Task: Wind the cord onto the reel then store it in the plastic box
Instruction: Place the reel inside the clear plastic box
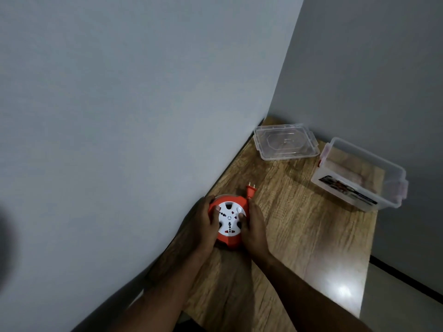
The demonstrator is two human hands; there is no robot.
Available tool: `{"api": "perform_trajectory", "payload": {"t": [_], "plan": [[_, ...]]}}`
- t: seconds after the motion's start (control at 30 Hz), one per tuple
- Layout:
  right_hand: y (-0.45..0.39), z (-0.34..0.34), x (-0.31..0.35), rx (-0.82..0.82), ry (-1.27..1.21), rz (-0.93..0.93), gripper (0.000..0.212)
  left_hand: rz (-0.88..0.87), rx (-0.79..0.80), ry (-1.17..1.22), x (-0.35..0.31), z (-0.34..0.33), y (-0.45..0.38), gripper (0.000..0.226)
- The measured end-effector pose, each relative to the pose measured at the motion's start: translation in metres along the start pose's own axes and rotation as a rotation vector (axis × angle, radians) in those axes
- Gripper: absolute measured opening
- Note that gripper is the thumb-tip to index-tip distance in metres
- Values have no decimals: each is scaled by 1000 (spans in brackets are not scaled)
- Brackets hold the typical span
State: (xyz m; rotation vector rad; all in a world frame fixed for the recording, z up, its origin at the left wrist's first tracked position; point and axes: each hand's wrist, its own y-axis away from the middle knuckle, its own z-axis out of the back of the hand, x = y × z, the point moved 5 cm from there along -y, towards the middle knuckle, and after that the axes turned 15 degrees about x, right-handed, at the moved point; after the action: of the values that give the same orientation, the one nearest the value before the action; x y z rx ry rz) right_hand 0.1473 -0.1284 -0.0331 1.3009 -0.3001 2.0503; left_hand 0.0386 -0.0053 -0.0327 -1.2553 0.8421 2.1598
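Observation:
An orange cord reel [229, 242] with a white socket face lies on the wooden table [299, 236] beside the wall. My left hand [203, 221] grips its left side, thumb on the white face. My right hand [255, 224] grips its right side, thumb near the face's edge. The orange plug [251, 190] sticks out at the reel's far edge, prongs pointing away; no loose cord shows. The clear plastic box [359, 174] stands open at the far right, out of reach of both hands.
The box's clear lid [286, 144] lies flat in the far corner, left of the box. Grey walls close in on the left and behind. The table's right edge drops off near the box.

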Motion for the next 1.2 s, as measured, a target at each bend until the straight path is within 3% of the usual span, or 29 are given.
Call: {"api": "perform_trajectory", "payload": {"t": [0.63, 0.87, 0.97, 1.2], "plan": [[-1, 3, -9, 38, 105, 6, 60, 6, 7, -69, 4, -2, -8, 45], [8, 48, -15, -105, 102, -18, 62, -102, -105, -169, -29, 4, -12, 41], [13, 80, -19, -192, 80, -36, 61, -149, -96, -198, -53, -7, -17, 41], [36, 165, -36, -433, -1, -74, 58, -208, 15, 3, -103, -68, -25, 32]]}}
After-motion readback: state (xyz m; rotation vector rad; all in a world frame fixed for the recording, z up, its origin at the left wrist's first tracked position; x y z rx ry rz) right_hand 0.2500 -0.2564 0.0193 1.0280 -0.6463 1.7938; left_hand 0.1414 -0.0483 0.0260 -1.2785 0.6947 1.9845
